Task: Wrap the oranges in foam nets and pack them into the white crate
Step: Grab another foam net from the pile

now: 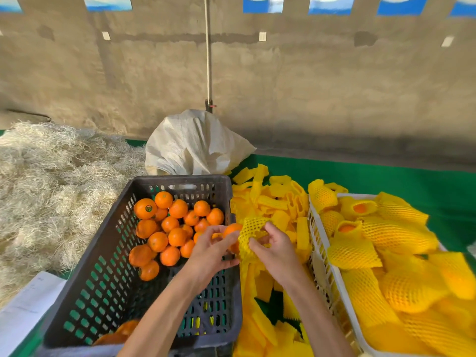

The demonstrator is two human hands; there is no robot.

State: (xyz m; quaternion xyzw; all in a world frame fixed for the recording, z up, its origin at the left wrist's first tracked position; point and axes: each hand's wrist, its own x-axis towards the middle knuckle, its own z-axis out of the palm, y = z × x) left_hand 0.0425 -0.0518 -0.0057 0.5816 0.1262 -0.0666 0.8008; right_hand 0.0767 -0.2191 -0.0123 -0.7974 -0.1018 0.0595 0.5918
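My left hand (211, 249) grips an orange (231, 230) over the right rim of the dark crate (103, 274). My right hand (275, 249) holds a yellow foam net (251, 231) stretched open against that orange, its fingers curled inside the mesh. Several bare oranges (175, 228) lie in the dark crate's far half. The white crate (319, 253) at the right holds several net-wrapped oranges (360, 228).
A heap of loose yellow foam nets (273, 202) lies on the green table between the two crates. A white woven sack (195, 145) stands behind the dark crate. Pale straw (51, 186) covers the left side. Paper sheets (25, 305) lie at lower left.
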